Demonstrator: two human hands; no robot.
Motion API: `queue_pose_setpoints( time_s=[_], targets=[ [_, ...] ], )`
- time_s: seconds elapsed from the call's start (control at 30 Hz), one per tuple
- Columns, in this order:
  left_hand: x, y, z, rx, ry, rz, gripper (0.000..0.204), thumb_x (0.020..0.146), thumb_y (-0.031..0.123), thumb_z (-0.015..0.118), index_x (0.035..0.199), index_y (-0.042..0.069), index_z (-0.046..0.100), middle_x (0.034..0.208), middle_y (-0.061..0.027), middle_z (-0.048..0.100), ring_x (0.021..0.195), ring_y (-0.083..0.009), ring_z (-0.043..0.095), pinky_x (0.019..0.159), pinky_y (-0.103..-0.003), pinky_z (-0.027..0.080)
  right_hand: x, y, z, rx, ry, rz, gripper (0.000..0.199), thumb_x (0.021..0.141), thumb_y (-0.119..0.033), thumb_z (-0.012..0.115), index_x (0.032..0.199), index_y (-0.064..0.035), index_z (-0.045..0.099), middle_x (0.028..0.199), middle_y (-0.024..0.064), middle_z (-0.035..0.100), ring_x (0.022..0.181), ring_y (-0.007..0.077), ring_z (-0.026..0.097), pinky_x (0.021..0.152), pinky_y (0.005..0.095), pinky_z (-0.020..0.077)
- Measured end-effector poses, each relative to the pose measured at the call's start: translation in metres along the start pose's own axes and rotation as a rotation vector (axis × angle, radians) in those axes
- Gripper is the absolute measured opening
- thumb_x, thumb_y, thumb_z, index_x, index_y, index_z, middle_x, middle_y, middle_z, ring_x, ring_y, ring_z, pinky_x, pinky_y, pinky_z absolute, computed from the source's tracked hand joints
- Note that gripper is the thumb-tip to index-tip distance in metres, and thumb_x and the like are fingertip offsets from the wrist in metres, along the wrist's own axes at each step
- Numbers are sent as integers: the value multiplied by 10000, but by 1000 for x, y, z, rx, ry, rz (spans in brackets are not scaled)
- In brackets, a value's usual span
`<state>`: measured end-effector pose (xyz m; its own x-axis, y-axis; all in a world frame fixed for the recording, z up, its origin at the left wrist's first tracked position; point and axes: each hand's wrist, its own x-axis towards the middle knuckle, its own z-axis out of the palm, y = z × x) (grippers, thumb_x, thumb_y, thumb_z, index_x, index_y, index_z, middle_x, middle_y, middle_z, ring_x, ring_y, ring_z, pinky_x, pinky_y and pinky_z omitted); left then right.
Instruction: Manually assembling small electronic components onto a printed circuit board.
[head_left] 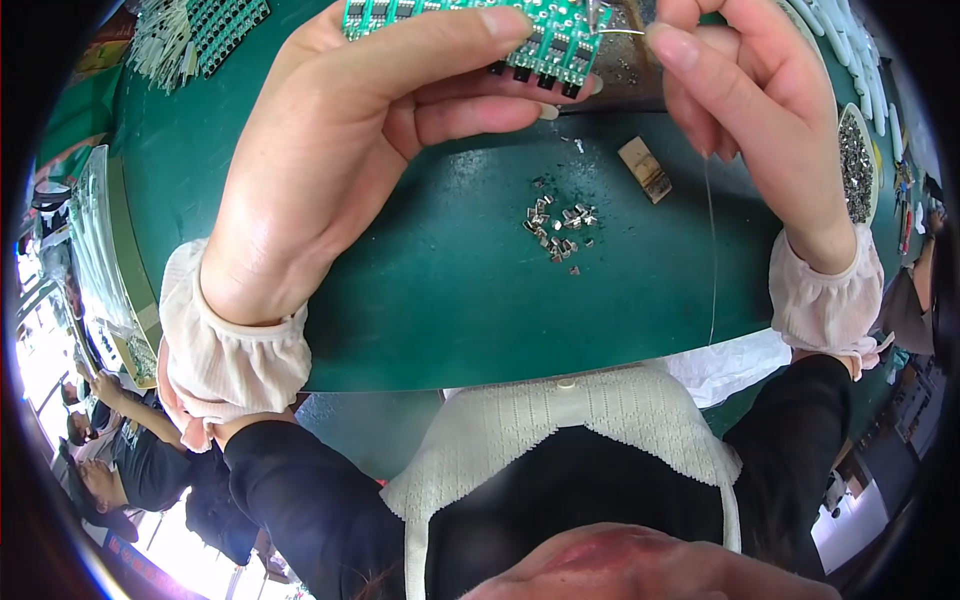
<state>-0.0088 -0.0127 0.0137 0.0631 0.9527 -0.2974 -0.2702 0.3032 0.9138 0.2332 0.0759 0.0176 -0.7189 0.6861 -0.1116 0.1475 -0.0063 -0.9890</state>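
My left hand (330, 130) grips a green circuit board (562, 50) at the top of the view, its thumb on the face and the fingers beneath. Small dark chips and black parts line the board. My right hand (745, 95) pinches a thin silvery wire (622, 32), which looks like solder, between thumb and forefinger. The wire's end reaches the board's right edge, and a long strand trails below the hand. A narrow metal tip (593, 15) meets the board there; what holds it is out of view. Small shiny metal pieces (572, 218) lie scattered on the green table (450, 310) below.
A small scorched wooden block (645, 170) lies near the metal pieces. More boards (228, 30) and pale wires (160, 45) sit at upper left. Bundled white strips (95, 240) fill a left tray; a right-hand tray holds metal bits (856, 165). Other people (145, 465) are at left.
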Motion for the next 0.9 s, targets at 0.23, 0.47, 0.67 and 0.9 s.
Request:
queue_pose_setpoints(
  time_s=[0.23, 0.47, 0.67, 0.9],
  targets=[
    [1, -5, 19, 6, -53, -102, 262, 1015, 105, 608, 1188, -80, 675, 1092, -186, 749, 970, -284, 764, 791, -261, 637, 3, -27, -25, -173, -47, 455, 151, 1025, -85, 630, 1022, -13, 497, 675, 7, 581, 515, 42, 504, 482, 195, 360],
    [-15, -25, 21, 1004, -284, 785, 169, 834, -70, 729, 999, -43, 708, 1057, -205, 759, 881, -278, 767, 785, -302, 617, -3, 0, -36, -123, -292, 360, 114, 967, -101, 690, 1046, -35, 641, 910, -45, 627, 705, -9, 515, 567, 155, 393],
    [-12, -34, 21, 1145, -271, 1237, 228, 770, 6, 731, 945, -119, 655, 1077, -318, 715, 902, -360, 757, 696, -359, 640, -15, 6, -24, 79, -308, 225, 252, 851, 32, 782, 1080, 6, 679, 985, 4, 668, 880, 60, 588, 784, 197, 501],
    [-7, -33, 20, 1171, -318, 1243, 258, 757, -5, 735, 975, -121, 659, 1105, -315, 701, 934, -372, 746, 725, -369, 637, 0, 13, -26, 27, -378, 430, 219, 833, 37, 793, 1025, -1, 694, 935, -9, 664, 839, 44, 582, 763, 190, 497]
  ],
)
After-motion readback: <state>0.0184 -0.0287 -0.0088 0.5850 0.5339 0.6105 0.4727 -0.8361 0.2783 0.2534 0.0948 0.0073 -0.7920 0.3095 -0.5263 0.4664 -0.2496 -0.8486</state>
